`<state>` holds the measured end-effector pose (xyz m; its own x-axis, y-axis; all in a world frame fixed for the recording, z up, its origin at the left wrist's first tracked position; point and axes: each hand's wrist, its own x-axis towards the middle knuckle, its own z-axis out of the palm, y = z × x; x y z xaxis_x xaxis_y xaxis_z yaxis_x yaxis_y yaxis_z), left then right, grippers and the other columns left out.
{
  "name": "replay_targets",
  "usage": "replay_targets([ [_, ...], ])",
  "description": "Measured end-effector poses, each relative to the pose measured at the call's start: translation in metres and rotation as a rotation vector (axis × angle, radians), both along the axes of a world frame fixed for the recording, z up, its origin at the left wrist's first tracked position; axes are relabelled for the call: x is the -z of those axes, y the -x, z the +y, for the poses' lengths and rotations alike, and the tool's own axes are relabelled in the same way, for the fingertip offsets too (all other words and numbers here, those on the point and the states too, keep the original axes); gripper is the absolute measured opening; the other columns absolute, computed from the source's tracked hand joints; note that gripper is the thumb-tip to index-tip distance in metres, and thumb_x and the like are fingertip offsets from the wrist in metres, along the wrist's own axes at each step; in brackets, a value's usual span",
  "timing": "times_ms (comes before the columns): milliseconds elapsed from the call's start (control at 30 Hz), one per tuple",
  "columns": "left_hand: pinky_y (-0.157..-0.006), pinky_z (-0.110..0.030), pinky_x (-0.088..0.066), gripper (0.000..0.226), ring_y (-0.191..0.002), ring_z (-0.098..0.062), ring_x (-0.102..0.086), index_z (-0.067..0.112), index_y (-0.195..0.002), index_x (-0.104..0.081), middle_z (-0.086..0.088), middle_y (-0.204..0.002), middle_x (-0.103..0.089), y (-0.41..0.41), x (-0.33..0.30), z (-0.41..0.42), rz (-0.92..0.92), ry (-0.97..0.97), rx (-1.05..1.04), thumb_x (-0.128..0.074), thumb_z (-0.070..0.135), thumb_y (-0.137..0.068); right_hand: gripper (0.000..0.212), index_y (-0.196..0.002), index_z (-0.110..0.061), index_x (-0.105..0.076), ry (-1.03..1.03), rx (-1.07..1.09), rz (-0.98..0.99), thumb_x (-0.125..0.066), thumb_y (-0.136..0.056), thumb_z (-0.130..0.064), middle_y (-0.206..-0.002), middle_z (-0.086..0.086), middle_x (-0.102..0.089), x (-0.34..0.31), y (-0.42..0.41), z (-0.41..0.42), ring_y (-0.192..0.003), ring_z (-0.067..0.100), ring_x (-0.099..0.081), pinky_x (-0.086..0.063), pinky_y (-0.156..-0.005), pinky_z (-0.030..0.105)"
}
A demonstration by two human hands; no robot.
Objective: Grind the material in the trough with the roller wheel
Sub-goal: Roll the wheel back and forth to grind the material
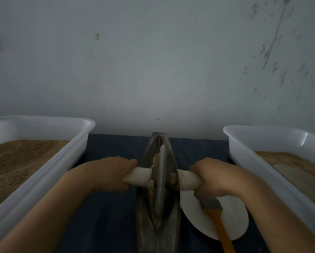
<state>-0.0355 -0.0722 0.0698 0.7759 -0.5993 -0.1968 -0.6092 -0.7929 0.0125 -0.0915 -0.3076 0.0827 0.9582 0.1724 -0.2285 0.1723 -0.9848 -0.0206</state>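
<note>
The boat-shaped trough (158, 212) and its roller wheel (161, 179) look like dull grey metal, smooth with a faint sheen, and the wheel's handles (140, 177) are wrapped in matt white cloth. At nine and three o'clock, the bins (43, 161) are glossy white plastic holding coarse, sandy brown powder (16, 161). At five o'clock a matt white plate (231, 221) carries a brush (218, 221) with an orange handle, over a matt dark blue table cover (107, 216).

You are working in dim, bluish light, with the wall (153, 61) brightest at centre and darkening toward the corners. Wide-angle bending curves the edges, and your forearms look soft and blurred.
</note>
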Motion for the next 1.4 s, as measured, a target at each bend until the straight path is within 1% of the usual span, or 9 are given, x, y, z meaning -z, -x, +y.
replay_targets([
  [167, -0.082, -0.026, -0.035, 0.029, -0.104, -0.014, -0.051, 0.022, -0.11, -0.039, 0.003, -0.115, -0.052, -0.018, 0.017, -0.003, -0.248, 0.103, -0.04, -0.055, 0.032, -0.088, 0.019, -0.1, -0.017, -0.056, 0.028, -0.002, -0.203, -0.062, -0.083, -0.023, -0.1, 0.001, -0.062, 0.014, -0.025, -0.002, -0.083, 0.014, -0.057, -0.034, -0.054, 0.019],
  [267, -0.082, -0.026, -0.031, 0.03, -0.106, -0.014, -0.049, 0.024, -0.112, -0.038, 0.005, -0.117, -0.05, -0.029, 0.032, -0.008, -0.514, 0.182, -0.068, -0.053, 0.034, -0.088, 0.023, -0.106, -0.019, -0.053, 0.045, 0.0, -0.414, -0.06, -0.086, -0.028, -0.106, -0.001, -0.061, 0.03, -0.041, -0.006, -0.095, 0.016, -0.057, -0.031, -0.068, 0.025],
  [400, -0.086, -0.025, -0.03, 0.035, -0.105, -0.013, -0.045, 0.026, -0.115, -0.04, 0.006, -0.117, -0.048, -0.034, 0.043, -0.016, -0.67, 0.247, -0.133, -0.057, 0.033, -0.085, 0.029, -0.104, -0.027, -0.05, -0.02, 0.041, -0.654, -0.065, -0.082, -0.038, -0.105, -0.008, -0.058, 0.047, -0.051, -0.009, -0.097, 0.013, -0.053, -0.033, -0.082, 0.029],
  [567, -0.091, -0.025, -0.03, 0.037, -0.108, -0.011, -0.045, 0.027, -0.117, -0.038, 0.007, -0.119, -0.047, -0.032, 0.041, -0.012, -0.617, 0.265, -0.098, -0.056, 0.035, -0.086, 0.024, -0.104, -0.025, -0.051, -0.004, 0.041, -0.599, -0.062, -0.084, -0.034, -0.105, -0.005, -0.06, 0.044, -0.046, -0.008, -0.096, 0.015, -0.054, -0.032, -0.079, 0.029],
  [733, -0.082, -0.024, -0.027, 0.031, -0.106, -0.012, -0.048, 0.026, -0.113, -0.037, 0.008, -0.117, -0.049, -0.021, 0.027, -0.006, -0.471, 0.151, -0.011, -0.052, 0.037, -0.088, 0.025, -0.108, -0.017, -0.056, 0.022, 0.048, -0.132, -0.061, -0.085, -0.025, -0.107, 0.002, -0.062, 0.015, -0.025, -0.003, -0.096, 0.017, -0.059, -0.041, -0.074, 0.024],
  [933, -0.086, -0.026, -0.036, 0.03, -0.105, -0.014, -0.049, 0.022, -0.115, -0.036, 0.004, -0.117, -0.049, -0.005, 0.008, 0.0, -0.208, 0.014, 0.06, -0.05, 0.034, -0.091, 0.022, -0.099, -0.016, -0.061, -0.021, 0.02, 0.009, -0.065, -0.078, -0.02, -0.096, 0.001, -0.063, 0.002, 0.0, -0.003, -0.081, 0.012, -0.057, -0.04, -0.058, 0.019],
  [1067, -0.082, -0.026, -0.034, 0.027, -0.104, -0.014, -0.049, 0.022, -0.112, -0.037, 0.004, -0.116, -0.049, -0.007, 0.01, -0.001, -0.207, 0.05, 0.044, -0.05, 0.033, -0.091, 0.021, -0.101, -0.017, -0.059, 0.014, 0.029, -0.063, -0.061, -0.081, -0.021, -0.099, 0.001, -0.063, 0.007, -0.007, -0.001, -0.087, 0.014, -0.059, -0.043, -0.064, 0.023],
  [1200, -0.08, -0.023, -0.029, 0.028, -0.105, -0.012, -0.048, 0.024, -0.113, -0.037, 0.007, -0.117, -0.048, -0.021, 0.026, -0.004, -0.435, 0.138, 0.009, -0.05, 0.036, -0.09, 0.022, -0.104, -0.02, -0.053, 0.008, 0.053, -0.236, -0.06, -0.084, -0.025, -0.102, 0.0, -0.062, 0.021, -0.029, -0.005, -0.09, 0.016, -0.059, -0.038, -0.065, 0.024],
  [1400, -0.087, -0.029, -0.033, 0.037, -0.101, -0.017, -0.049, 0.022, -0.114, -0.048, 0.003, -0.112, -0.051, -0.035, 0.045, -0.014, -0.684, 0.255, -0.094, -0.063, 0.028, -0.082, 0.023, -0.095, -0.025, -0.051, -0.057, 0.051, -0.711, -0.067, -0.079, -0.031, -0.097, -0.005, -0.06, 0.056, -0.057, -0.013, -0.091, 0.017, -0.054, -0.03, -0.077, 0.031],
])
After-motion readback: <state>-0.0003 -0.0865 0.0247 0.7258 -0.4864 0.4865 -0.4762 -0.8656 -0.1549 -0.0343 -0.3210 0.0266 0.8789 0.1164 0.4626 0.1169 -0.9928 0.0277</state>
